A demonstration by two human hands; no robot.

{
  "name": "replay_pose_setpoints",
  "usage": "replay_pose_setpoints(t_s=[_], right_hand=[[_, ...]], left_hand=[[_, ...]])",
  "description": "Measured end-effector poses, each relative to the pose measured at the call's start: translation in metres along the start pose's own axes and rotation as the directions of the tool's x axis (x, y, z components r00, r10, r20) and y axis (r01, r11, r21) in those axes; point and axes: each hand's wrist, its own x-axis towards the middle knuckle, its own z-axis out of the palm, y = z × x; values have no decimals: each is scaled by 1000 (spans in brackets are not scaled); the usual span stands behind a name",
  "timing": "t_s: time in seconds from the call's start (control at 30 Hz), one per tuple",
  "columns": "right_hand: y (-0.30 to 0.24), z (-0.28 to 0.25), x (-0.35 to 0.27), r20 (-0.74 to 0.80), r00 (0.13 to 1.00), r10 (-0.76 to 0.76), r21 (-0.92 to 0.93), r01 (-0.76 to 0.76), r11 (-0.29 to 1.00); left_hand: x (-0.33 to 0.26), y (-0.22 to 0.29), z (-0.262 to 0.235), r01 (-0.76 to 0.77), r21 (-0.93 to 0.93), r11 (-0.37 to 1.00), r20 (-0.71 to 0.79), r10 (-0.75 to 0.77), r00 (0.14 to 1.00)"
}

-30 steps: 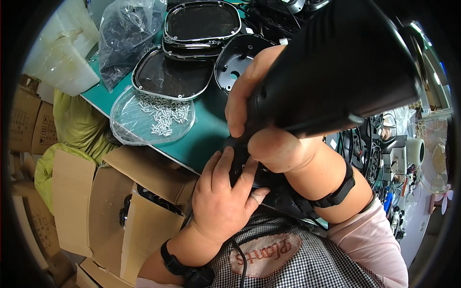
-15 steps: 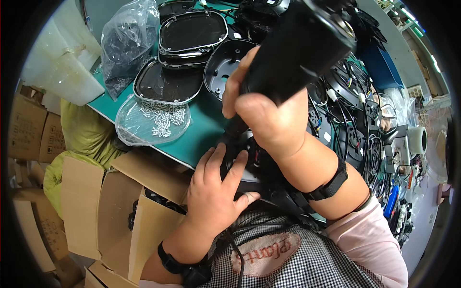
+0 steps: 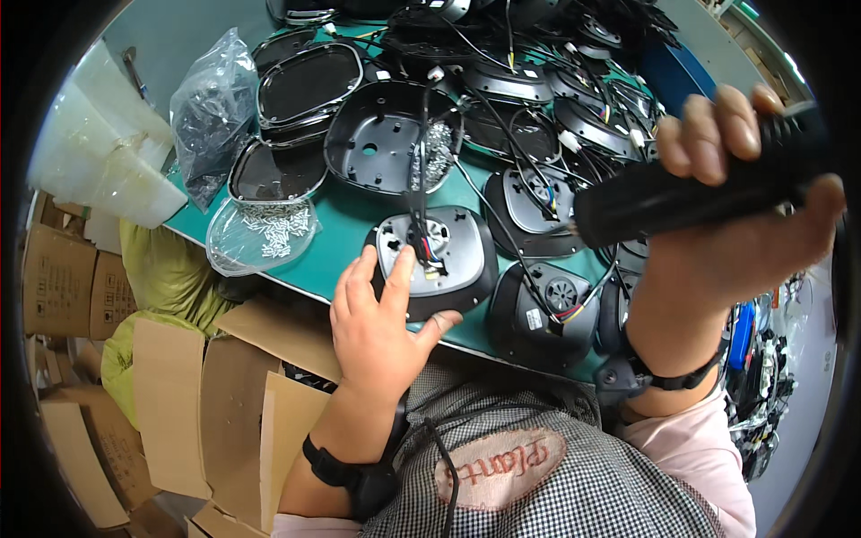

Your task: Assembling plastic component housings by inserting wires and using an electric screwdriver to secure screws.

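My left hand [image 3: 381, 318] lies with spread fingers on the near left edge of a black speaker-like housing [image 3: 471, 287] with a light grey centre plate. Cables with coloured wires rise from the middle of that plate. Over to the right, my right hand [image 3: 708, 215] is raised and wrapped round a black cylindrical electric screwdriver [image 3: 664, 197]. The tool is held nearly level, its narrower end toward the left and apart from the housing. Beyond the housing stands an open black shell [image 3: 368, 130] with a clear bag of small screws [image 3: 437, 152] in its right side.
A shallow plastic dish [image 3: 224, 242] of screws sits at the table's left edge. Stacked black covers [image 3: 309, 85] and a clear bag [image 3: 215, 108] lie behind it. More wired housings [image 3: 547, 309] crowd the right. Open cardboard boxes [image 3: 170, 394] stand below the table.
My right hand has swung the screwdriver from above the housing out to the right and tipped it nearly level. The housing has come into fuller view; my left hand stays on it.
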Motion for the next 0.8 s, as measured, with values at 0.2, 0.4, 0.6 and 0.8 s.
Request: replay_pose_setpoints(t_s=[0.2,0.4,0.6,0.8], right_hand=[[-48,-10,-42,-112,992,-56,-120,43,992],[-75,-29,-70,-141,988,-58,-170,33,985],[-89,-43,-85,-152,986,-67,-168,41,985],[-108,-54,-100,-171,984,-56,-167,27,986]], left_hand=[[-1,-3,-1,-17,-76,997,24,19,1000],[1,-13,-24,0,-206,979,94,20,995],[-4,-5,-14,24,-56,998,134,-16,991],[-4,1,-23,12,-99,995,130,1,992]])
